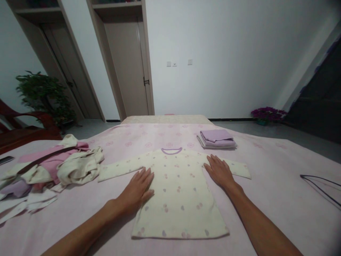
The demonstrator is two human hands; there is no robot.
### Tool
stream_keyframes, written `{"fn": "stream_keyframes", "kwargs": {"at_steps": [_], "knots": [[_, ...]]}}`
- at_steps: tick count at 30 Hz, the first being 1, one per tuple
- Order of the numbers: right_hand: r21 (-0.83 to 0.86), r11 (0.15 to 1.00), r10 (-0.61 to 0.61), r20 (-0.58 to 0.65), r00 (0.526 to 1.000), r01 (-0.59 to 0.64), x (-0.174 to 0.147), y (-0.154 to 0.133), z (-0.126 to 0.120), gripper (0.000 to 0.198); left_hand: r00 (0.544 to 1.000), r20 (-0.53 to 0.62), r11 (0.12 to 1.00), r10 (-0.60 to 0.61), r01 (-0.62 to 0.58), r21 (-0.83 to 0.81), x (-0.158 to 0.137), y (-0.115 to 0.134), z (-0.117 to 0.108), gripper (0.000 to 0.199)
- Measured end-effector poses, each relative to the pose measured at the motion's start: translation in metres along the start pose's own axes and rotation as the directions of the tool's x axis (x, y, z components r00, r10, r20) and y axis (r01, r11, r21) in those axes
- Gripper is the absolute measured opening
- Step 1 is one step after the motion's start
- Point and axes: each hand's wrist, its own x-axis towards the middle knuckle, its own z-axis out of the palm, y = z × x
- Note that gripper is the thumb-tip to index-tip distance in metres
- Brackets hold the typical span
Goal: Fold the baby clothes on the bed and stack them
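Note:
A cream long-sleeved shirt (176, 192) with small pink and grey prints and a purple neckband lies spread flat, its sleeves stretched out to both sides. My left hand (138, 186) rests open at the shirt's left edge, just below the sleeve, fingers on the fabric. On the other side, my right hand (218, 170) lies open where the right sleeve meets the body, with its fingers spread. Neither hand grips the cloth. Beneath the shirt is a pink flowered bedspread (266, 199).
A heap of crumpled clothes (53, 163) lies at left, with a phone (6, 160) beyond it. Folded lilac clothes (217, 138) sit behind my right hand. A black wire hanger (317, 183) lies at far right. A wooden chair (29, 124) stands at left.

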Motion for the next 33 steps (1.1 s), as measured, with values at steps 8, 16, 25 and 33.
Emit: {"fn": "stream_keyframes", "kwargs": {"at_steps": [8, 16, 25, 33], "knots": [[0.013, 1.000, 0.009, -0.004, 1.000, -0.009, -0.001, -0.002, -0.001, 0.058, 0.990, 0.127, 0.997, -0.058, 0.052, 0.052, -0.039, -0.028, -0.005, 0.067], [0.031, 0.999, 0.019, 0.021, 1.000, -0.019, -0.002, -0.004, -0.005, 0.058, 0.997, -0.063, 0.996, -0.053, 0.049, -0.071, 0.004, 0.023, -0.012, 0.061], [0.032, 0.999, 0.041, 0.028, 0.999, -0.042, -0.003, -0.003, -0.006, 0.059, 0.994, -0.023, 0.991, -0.109, 0.110, 0.076, 0.047, 0.036, 0.018, 0.068], [0.055, 0.995, 0.078, 0.042, 0.996, -0.080, -0.008, -0.016, -0.025, 0.058, 0.991, 0.014, 0.978, -0.133, 0.129, 0.166, 0.045, 0.048, 0.007, 0.062]]}}
